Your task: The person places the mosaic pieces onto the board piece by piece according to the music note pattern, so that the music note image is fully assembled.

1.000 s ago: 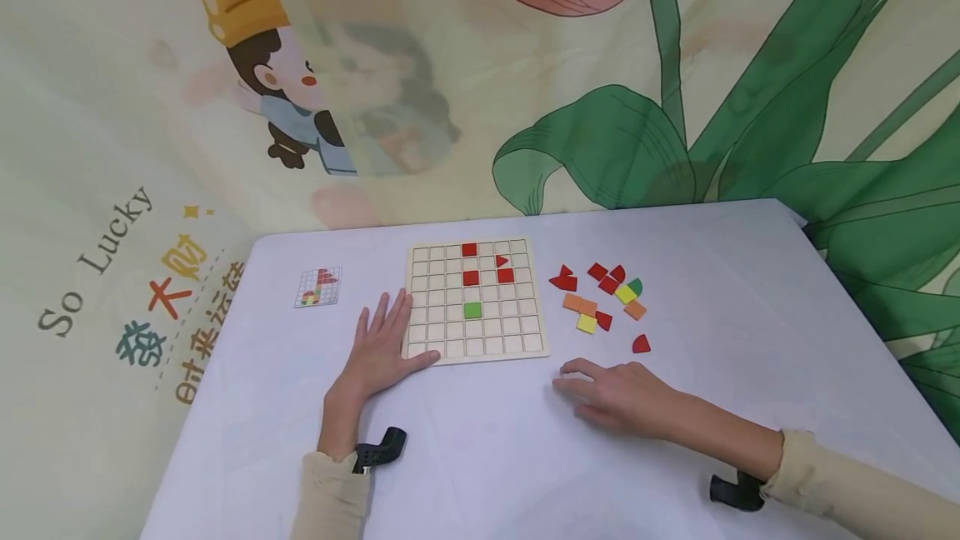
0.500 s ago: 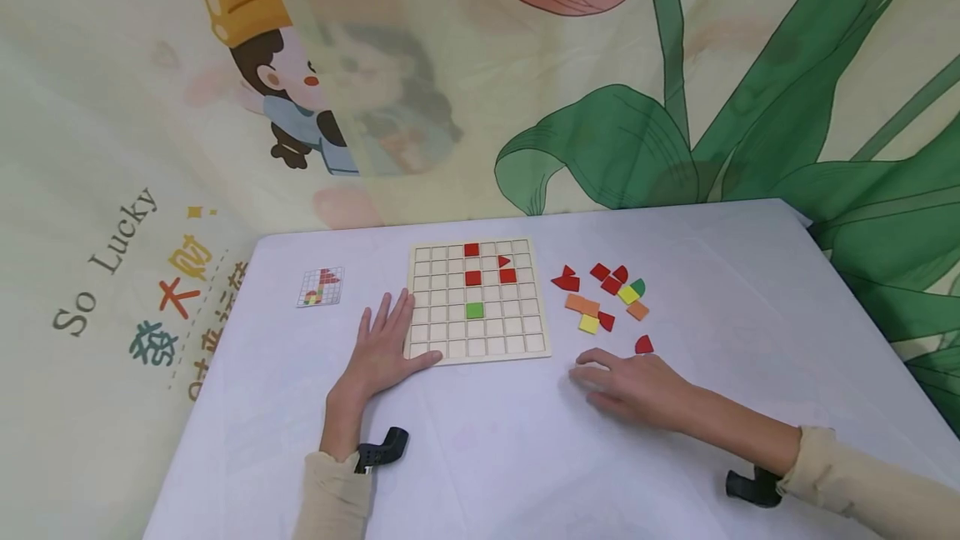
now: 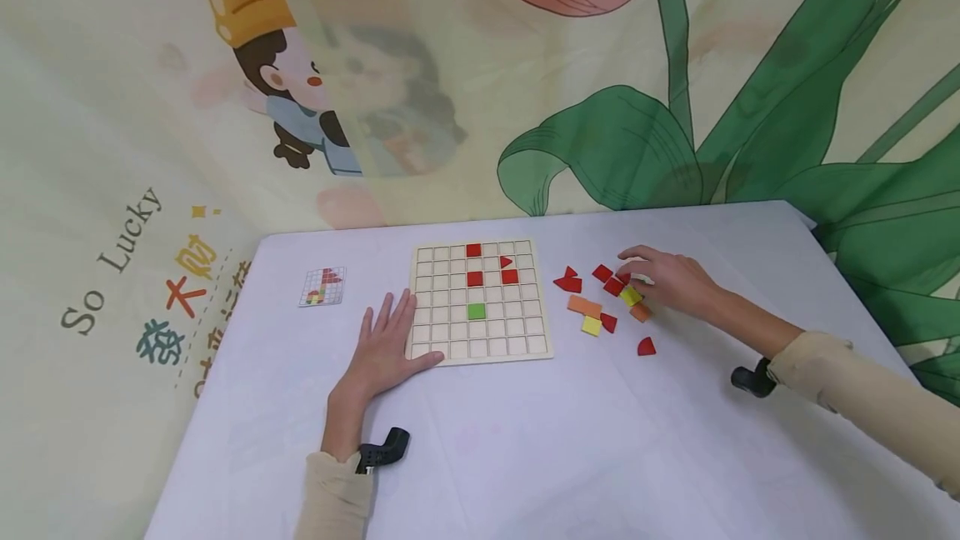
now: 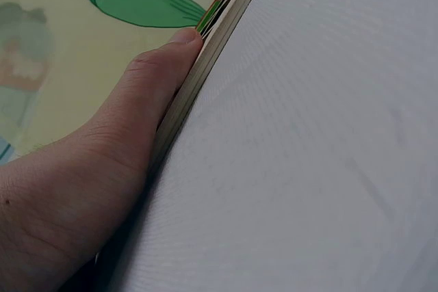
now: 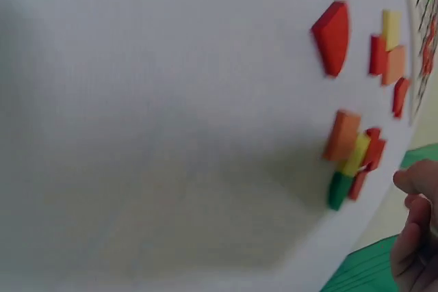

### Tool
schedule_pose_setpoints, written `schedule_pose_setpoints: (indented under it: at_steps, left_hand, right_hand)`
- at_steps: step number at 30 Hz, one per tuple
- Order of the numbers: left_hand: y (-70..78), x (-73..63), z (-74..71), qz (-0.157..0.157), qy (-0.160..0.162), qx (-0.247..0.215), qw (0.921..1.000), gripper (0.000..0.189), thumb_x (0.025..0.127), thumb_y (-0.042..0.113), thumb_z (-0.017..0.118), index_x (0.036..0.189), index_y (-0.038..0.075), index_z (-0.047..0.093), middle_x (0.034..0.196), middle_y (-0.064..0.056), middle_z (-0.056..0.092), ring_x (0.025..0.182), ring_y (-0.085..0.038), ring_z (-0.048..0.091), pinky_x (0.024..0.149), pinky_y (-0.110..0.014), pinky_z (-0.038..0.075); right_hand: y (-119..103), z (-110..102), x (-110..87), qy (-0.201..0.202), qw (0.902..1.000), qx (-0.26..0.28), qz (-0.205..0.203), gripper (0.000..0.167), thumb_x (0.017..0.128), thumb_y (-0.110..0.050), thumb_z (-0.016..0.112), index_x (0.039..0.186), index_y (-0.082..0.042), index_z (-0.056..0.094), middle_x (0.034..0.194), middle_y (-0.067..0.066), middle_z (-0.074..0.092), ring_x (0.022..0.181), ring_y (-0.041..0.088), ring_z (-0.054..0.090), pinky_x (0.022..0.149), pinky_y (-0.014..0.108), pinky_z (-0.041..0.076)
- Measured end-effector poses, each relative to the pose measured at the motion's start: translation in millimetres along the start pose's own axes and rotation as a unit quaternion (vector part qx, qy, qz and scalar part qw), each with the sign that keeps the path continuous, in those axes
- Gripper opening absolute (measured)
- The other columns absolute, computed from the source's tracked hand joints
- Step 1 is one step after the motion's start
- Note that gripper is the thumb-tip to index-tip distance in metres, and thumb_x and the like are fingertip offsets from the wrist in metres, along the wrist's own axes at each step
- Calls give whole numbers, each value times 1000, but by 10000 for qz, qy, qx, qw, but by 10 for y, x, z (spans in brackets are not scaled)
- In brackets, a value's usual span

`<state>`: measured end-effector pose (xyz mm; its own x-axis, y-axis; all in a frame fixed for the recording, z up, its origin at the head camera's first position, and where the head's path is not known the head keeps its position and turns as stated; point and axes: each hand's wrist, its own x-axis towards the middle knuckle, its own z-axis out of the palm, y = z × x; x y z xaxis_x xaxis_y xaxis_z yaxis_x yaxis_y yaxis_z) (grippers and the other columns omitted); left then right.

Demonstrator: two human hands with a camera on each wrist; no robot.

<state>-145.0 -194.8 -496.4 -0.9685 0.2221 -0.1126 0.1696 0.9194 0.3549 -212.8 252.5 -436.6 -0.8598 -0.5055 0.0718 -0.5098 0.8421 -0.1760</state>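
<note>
My left hand (image 3: 378, 348) rests with spread fingers along the left edge of a pale wooden grid board (image 3: 517, 327); its thumb (image 4: 161, 73) lies over the board's front edge. Set in the grid are several red pieces, including a red triangle (image 3: 506, 262), and one green square (image 3: 476, 312). Off to the right, my right hand (image 3: 678, 282) hovers with bent fingers over the loose pieces, covering most of a green rounded piece (image 5: 339, 191). A yellow square (image 3: 630, 296) and an orange square (image 3: 640, 312) lie right beside its fingertips. Nothing shows between the right fingers.
A small pattern card (image 3: 322, 286) with a coloured grid lies left of the board. Between board and right hand are an orange pair (image 3: 584, 306), another yellow square (image 3: 591, 326) and red pieces (image 3: 572, 284). A red quarter-round (image 3: 647, 347) sits apart, nearer the front.
My right hand has moved from the table in front of the loose pieces back and to the right, over the green piece. My left hand stays on the board.
</note>
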Motion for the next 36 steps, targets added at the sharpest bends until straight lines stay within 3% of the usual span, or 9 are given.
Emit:
schedule_pose_setpoints:
  at_steps: [5,9,18,26,29,32,34,36]
  left_hand:
    - [-16,-3,0,20,-16,8,10000,108,80,72,56,157,14,9,166,-3,5,154,-28,-4,122,-54,-3]
    - [-8,1,9,60,92,-28,9999,108,80,71,58,157,13,11,166,-4,8,154,-30,-2,122,-55,-2]
    - [-13,12,23,20,28,-3,10000,108,80,71,58,157,14,9,166,-2,6,154,-28,-4,123,-54,-3]
    - [-6,12,23,50,60,-102,9999,108,79,69,60,157,12,11,166,-4,8,154,-30,-2,122,-56,-2]
    - [-7,18,23,36,47,-88,9999,108,79,69,60,157,13,10,166,-4,7,154,-29,-3,122,-55,-2]
    - [-7,17,13,23,45,-64,10000,108,79,69,60,157,13,10,166,-4,7,154,-29,-3,122,-55,-3]
    - [-9,16,9,11,40,-49,10000,108,79,69,60,157,13,10,166,-4,6,154,-29,-3,122,-55,-3]
    - [-4,14,4,13,30,-46,10000,108,79,70,59,157,13,10,166,-3,6,154,-29,-3,122,-54,-3]
  right_hand:
    - [157,122,149,-326,9990,-120,-270,29,79,-8,79,107,-7,74,120,13,68,101,29,69,69,33,59]
    - [231,159,217,-434,9986,-142,-281,27,78,-9,79,105,-7,75,113,11,71,107,30,67,79,41,60]
    - [365,201,246,-543,9983,31,-200,28,79,-9,78,107,-8,75,113,11,69,109,30,64,83,42,59]
    - [440,253,213,-384,9975,-352,-479,30,79,-13,79,108,-11,73,102,8,67,94,23,66,75,35,60]
    - [448,265,216,-177,9953,-632,-715,31,78,-15,81,107,-13,73,99,7,65,84,19,66,67,29,58]
    - [360,272,253,433,9889,-792,-1182,33,74,-17,84,105,-16,73,97,6,64,69,15,63,56,22,53]
    - [197,288,297,901,9819,-673,-1522,34,72,-18,86,104,-17,73,96,5,64,63,12,62,51,19,48]
    - [-54,319,348,1372,9682,-415,-2050,36,69,-19,88,103,-17,75,95,4,65,57,10,59,48,15,43]
